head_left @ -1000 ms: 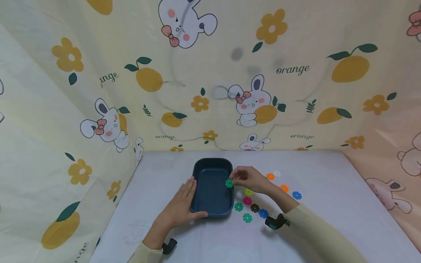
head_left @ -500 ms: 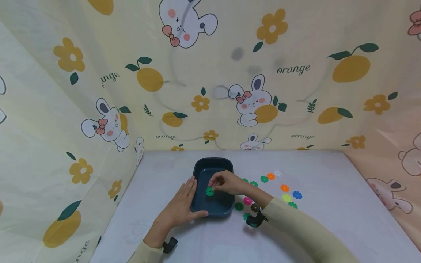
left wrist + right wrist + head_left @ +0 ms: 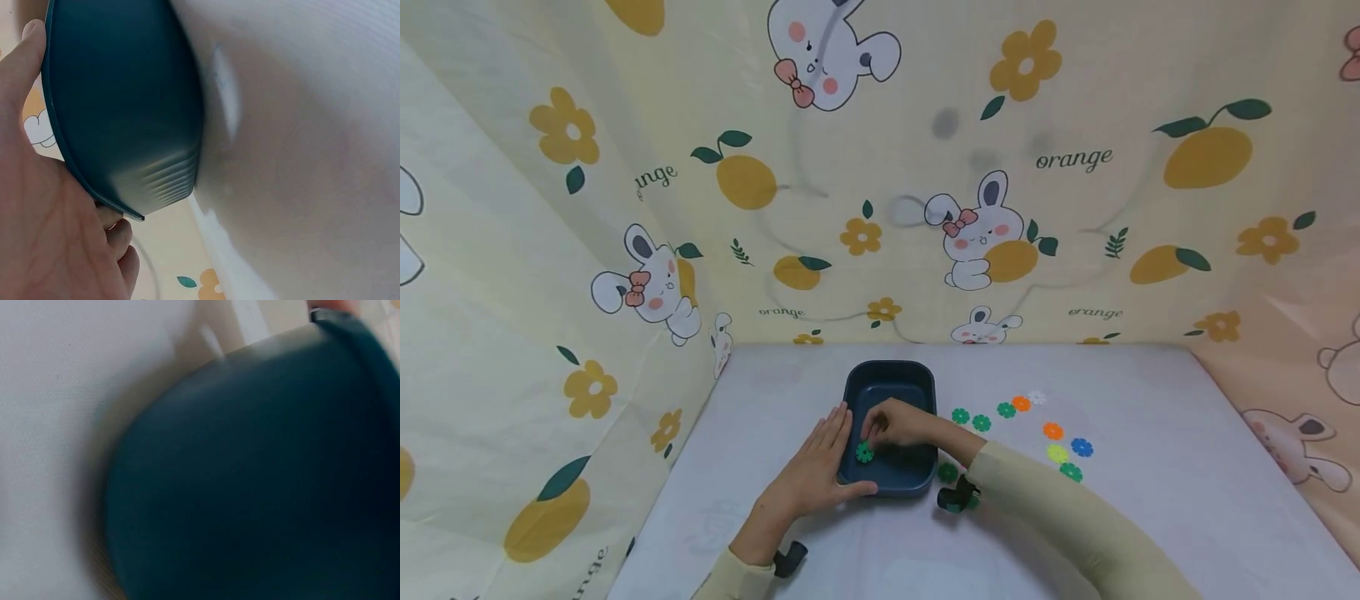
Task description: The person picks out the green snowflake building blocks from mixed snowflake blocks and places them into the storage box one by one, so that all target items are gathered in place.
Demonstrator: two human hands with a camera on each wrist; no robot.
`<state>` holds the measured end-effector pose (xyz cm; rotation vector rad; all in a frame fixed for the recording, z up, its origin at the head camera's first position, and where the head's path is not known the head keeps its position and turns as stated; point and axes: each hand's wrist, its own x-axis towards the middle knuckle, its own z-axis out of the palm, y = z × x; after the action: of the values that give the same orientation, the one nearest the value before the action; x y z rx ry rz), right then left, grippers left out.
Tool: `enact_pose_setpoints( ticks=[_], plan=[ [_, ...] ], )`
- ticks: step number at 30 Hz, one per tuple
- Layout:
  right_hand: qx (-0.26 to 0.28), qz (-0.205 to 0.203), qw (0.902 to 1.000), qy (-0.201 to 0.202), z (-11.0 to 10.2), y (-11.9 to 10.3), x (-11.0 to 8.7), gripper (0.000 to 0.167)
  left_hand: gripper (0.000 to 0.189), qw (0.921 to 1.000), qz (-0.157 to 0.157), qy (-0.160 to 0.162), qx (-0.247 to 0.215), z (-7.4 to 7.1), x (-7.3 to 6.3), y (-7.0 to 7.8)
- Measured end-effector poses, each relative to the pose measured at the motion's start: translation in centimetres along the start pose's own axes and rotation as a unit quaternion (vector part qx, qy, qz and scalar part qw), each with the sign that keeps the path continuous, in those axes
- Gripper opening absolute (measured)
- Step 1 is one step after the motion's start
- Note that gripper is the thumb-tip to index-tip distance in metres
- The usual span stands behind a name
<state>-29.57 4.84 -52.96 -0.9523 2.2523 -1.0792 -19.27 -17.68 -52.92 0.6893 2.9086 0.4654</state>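
Observation:
A dark blue rectangular tray (image 3: 910, 473) stands on the white table, its inside facing up. My left hand (image 3: 811, 468) rests along its left side, fingers straight on the rim and thumb stretched along the front edge. The left wrist view shows that hand (image 3: 50, 225) against the tray's outer wall (image 3: 125, 94). Over the inside of the tray, my right hand (image 3: 901, 422) pinches a green flower-shaped disc (image 3: 865, 452) by its upper edge. In the right wrist view the blurred tray wall (image 3: 250, 475) hides the disc and most of the fingers.
Right of the tray lie several more notched discs, among them a green disc (image 3: 981, 423), an orange disc (image 3: 1053, 432), a yellow disc (image 3: 1057, 453), a blue disc (image 3: 1082, 447) and a white disc (image 3: 1037, 397). My right sleeve covers others. A printed curtain (image 3: 865, 167) closes the back.
My right hand has carried the green disc from the tray's right rim leftward and down into the tray's left part. The left hand has stayed in place on the tray.

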Motion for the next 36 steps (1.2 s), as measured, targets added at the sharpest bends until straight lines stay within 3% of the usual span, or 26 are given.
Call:
enact_pose_setpoints(
  ticks=[5,16,27,36],
  plan=[
    [0.002,0.016,0.9998,-0.015,0.5,0.1,0.5,0.011,0.125,1.0000,0.003,0.000,0.007,0.0,0.0,0.0],
    [-0.013,0.016,0.9998,-0.009,0.4,-0.4,0.1,0.018,0.125,1.0000,-0.001,-0.002,0.002,-0.1,-0.1,0.1],
    [-0.030,-0.043,0.9966,0.064,-4.0,-1.0,-3.2,0.022,0.128,0.9999,-0.013,-0.006,-0.003,0.1,0.0,0.0],
    [-0.010,-0.012,0.9931,0.117,-7.5,1.1,-7.0,0.018,0.127,0.9997,-0.022,-0.008,-0.006,0.2,0.0,0.2]
  ],
)
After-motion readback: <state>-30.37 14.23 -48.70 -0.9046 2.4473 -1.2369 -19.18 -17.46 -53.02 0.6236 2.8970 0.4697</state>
